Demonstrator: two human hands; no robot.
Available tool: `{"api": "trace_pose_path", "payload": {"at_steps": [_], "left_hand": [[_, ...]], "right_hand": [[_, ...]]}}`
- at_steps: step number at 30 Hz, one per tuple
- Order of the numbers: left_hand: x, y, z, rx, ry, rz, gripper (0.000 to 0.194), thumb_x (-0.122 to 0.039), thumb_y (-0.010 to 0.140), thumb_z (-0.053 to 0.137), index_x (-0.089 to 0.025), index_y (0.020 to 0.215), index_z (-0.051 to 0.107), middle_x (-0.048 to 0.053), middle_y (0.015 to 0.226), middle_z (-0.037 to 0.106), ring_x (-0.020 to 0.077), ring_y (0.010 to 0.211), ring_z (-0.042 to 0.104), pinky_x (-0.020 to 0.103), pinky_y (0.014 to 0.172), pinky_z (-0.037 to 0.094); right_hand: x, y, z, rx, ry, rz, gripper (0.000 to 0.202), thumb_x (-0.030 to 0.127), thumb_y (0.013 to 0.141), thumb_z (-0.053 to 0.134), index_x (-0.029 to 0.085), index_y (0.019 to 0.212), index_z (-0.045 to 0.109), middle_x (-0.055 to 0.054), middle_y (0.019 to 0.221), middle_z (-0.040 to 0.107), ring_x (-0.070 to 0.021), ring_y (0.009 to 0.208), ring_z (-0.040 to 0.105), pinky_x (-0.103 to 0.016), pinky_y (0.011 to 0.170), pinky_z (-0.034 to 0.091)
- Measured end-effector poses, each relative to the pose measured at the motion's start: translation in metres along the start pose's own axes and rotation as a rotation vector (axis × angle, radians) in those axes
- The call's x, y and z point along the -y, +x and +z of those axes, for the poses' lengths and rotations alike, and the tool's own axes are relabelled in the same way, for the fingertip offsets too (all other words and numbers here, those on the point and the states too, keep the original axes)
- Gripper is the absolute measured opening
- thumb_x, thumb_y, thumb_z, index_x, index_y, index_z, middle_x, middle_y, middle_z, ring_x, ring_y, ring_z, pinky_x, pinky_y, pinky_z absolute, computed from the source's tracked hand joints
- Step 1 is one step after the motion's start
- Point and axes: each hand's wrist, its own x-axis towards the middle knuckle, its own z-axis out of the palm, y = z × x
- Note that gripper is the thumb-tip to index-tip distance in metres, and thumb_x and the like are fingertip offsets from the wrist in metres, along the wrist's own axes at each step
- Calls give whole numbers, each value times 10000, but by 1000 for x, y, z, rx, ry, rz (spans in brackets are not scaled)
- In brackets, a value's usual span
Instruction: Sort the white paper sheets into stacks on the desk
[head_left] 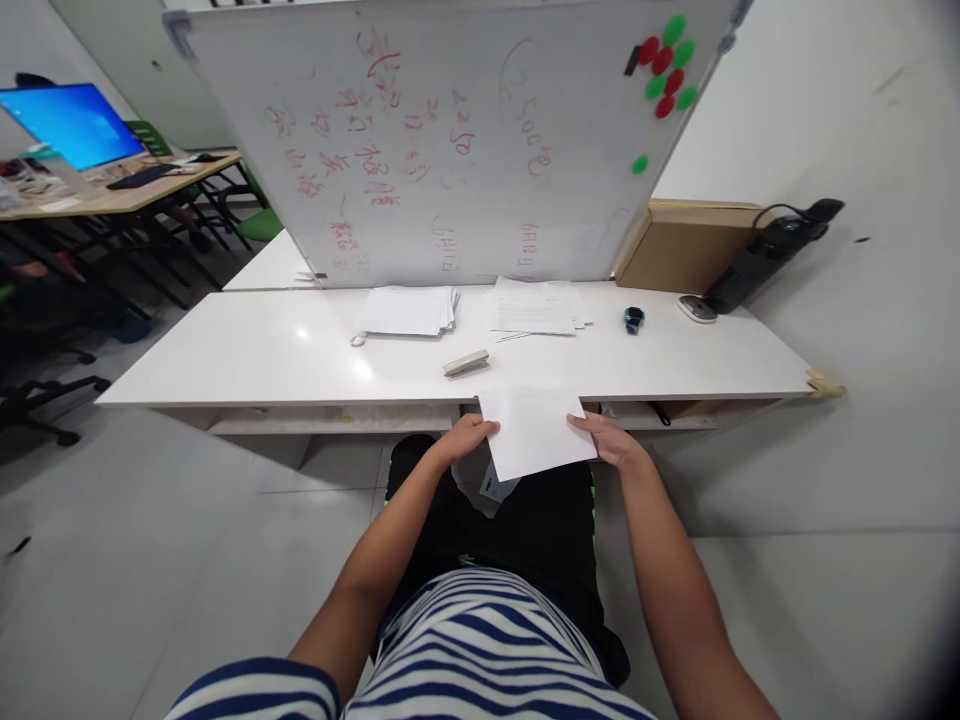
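Note:
White paper [536,435] is held out over my lap, just in front of the table's near edge; whether it is one sheet or more I cannot tell. My left hand [469,438] pinches its left side with the thumb on top. On the opposite side, my right hand [606,438] grips it the same way. Beyond the paper a stapler [466,364] lies on the white table [262,350]. Further back are a stack of white paper [409,311] on the left and a looser pile of printed sheets [534,306] on the right.
A whiteboard [480,200] with red writing and magnets leans at the table's back. To the right are a watch [634,319], a computer mouse [697,309], a black bottle [772,255] and a cardboard box [679,248]. A desk with a monitor [75,125] stands far left.

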Motion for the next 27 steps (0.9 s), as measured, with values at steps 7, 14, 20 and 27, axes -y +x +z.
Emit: {"api": "trace_pose_path", "payload": {"at_steps": [7, 14, 20, 27], "left_hand": [[-63, -4, -33, -256, 315, 455, 352, -441, 872, 509, -235, 1104, 674, 49, 1164, 654, 236, 1079, 591, 331, 898, 471], [-51, 34, -37, -433, -79, 308, 412, -434, 796, 632, -121, 1061, 672, 104, 1076, 689, 264, 1013, 623, 387, 874, 497], [-18, 41, -28, -477, 31, 295, 390, -441, 820, 597, -130, 1041, 676, 87, 1052, 697, 263, 1010, 628, 373, 880, 498], [-30, 22, -17, -516, 529, 486, 377, -379, 941, 409, -161, 1145, 641, 103, 1155, 663, 264, 1101, 601, 400, 935, 485]], "right_hand": [[54, -8, 45, -114, -170, -439, 389, 333, 585, 825, 142, 909, 728, -85, 956, 725, -252, 877, 654, -398, 826, 503], [65, 20, 97, -231, -386, -713, 395, 446, 678, 707, 126, 909, 716, -66, 859, 717, -254, 855, 635, -379, 781, 492], [29, 37, 102, -394, -518, -700, 473, 534, 777, 552, 123, 962, 695, -108, 923, 713, -279, 912, 635, -385, 824, 482], [10, 20, 103, -441, -407, -674, 477, 513, 791, 581, 127, 1059, 665, -143, 1090, 680, -289, 1067, 592, -400, 942, 429]]}}
